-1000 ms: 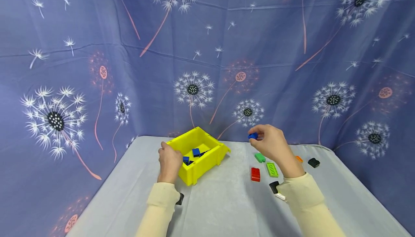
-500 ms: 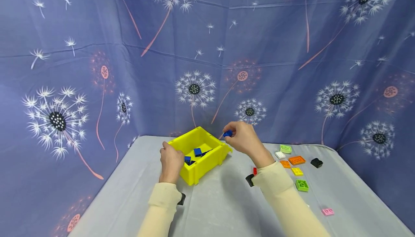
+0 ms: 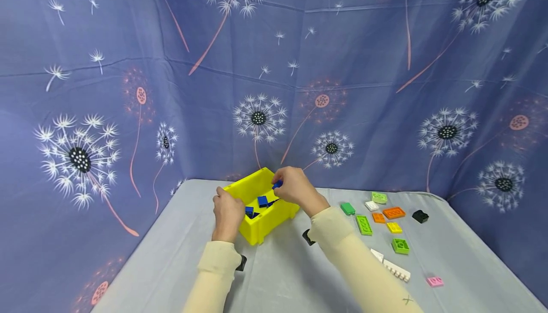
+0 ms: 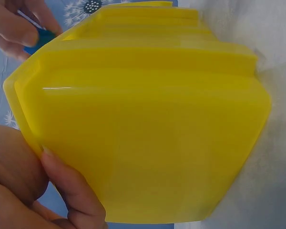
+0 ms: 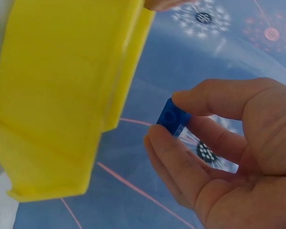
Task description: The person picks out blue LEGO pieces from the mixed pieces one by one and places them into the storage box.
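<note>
A yellow bin (image 3: 267, 225) stands on the table with several blue toy bricks (image 3: 262, 201) lying inside. My left hand (image 3: 228, 214) grips the bin's left rim; in the left wrist view its thumb (image 4: 74, 191) lies against the outer yellow wall. Over the bin's far right side, my right hand (image 3: 295, 189) pinches a small blue toy brick (image 5: 173, 117) between thumb and fingertips. The right wrist view has this brick beside the bin's rim, its underside hollow facing the camera.
Several loose bricks lie on the right of the table: a green one (image 3: 347, 209), a lime one (image 3: 364, 225), an orange one (image 3: 394, 212), a black one (image 3: 420, 216), a long white one (image 3: 396, 270) and a pink one (image 3: 435, 281). A patterned curtain (image 3: 376, 65) hangs behind.
My right hand has moved left with the blue brick, from above the loose bricks to over the bin. The left hand keeps its grip on the rim.
</note>
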A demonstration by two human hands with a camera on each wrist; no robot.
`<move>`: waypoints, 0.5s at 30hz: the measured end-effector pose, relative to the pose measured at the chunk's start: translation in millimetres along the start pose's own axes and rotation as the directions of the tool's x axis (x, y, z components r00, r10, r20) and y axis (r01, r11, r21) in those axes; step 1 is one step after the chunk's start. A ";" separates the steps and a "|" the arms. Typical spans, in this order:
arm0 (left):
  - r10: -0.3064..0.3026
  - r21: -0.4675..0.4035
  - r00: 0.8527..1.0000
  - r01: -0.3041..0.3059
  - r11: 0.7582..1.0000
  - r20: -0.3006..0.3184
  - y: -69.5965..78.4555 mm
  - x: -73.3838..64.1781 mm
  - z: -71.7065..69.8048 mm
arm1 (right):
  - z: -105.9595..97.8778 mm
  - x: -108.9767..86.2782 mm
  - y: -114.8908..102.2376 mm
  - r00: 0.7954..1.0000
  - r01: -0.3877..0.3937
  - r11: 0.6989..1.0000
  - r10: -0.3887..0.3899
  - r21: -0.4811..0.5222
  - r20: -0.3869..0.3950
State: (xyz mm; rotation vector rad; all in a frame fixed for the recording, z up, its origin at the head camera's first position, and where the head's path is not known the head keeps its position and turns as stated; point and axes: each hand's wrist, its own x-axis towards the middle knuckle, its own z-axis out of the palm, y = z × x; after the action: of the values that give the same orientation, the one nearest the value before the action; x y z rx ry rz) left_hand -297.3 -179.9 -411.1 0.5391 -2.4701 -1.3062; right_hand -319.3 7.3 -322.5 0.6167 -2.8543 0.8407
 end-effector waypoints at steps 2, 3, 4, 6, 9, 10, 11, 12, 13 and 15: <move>0.000 0.003 1.000 0.000 1.000 -0.002 -0.1 -0.2 0.1 | 5.5 3.1 -1.7 1.000 -0.002 1.000 0.002 -0.008 0.021; 0.001 0.004 1.000 -0.001 1.000 -0.003 -0.2 -0.4 0.3 | 8.2 4.6 -2.3 0.999 -0.007 1.000 0.007 -0.009 0.031; 0.002 0.005 1.000 -0.002 1.000 -0.002 -0.2 -0.4 0.5 | 10.5 6.3 -2.6 0.999 -0.012 1.000 0.012 -0.017 0.039; 0.002 0.004 1.000 -0.002 1.000 -0.002 -0.3 -0.4 0.9 | 15.2 9.7 -3.1 0.998 -0.019 0.999 0.020 -0.026 0.052; -0.001 0.003 1.000 0.001 1.000 -0.003 0.1 0.0 1.0 | 20.8 13.8 -3.8 0.998 -0.025 0.999 0.027 -0.040 0.063; -0.002 0.003 1.000 0.002 1.000 -0.005 0.2 0.2 1.0 | 22.3 15.0 -4.3 0.997 -0.024 0.999 0.027 -0.043 0.066; -0.003 0.002 1.000 0.003 1.000 -0.008 0.3 0.4 0.9 | 23.9 16.1 -4.8 0.997 -0.022 0.999 0.025 -0.044 0.068; -0.004 0.003 1.000 0.004 1.000 -0.011 0.2 0.6 0.7 | 25.3 16.9 -5.4 0.997 -0.025 0.999 0.028 -0.044 0.074; -0.004 0.003 1.000 0.004 1.000 -0.013 0.5 0.7 0.7 | 26.0 17.5 -6.2 0.996 -0.027 0.999 0.031 -0.046 0.079; -0.002 0.008 1.000 0.003 1.000 -0.018 0.6 1.0 0.9 | 27.5 19.1 -7.6 0.995 -0.031 0.998 0.035 -0.050 0.089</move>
State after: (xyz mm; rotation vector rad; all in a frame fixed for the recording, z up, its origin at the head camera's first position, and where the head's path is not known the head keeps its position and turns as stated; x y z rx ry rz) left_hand -298.6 -179.4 -411.0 0.5535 -2.4623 -1.2874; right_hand -333.2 -20.0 -337.9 0.6183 -2.9637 0.7645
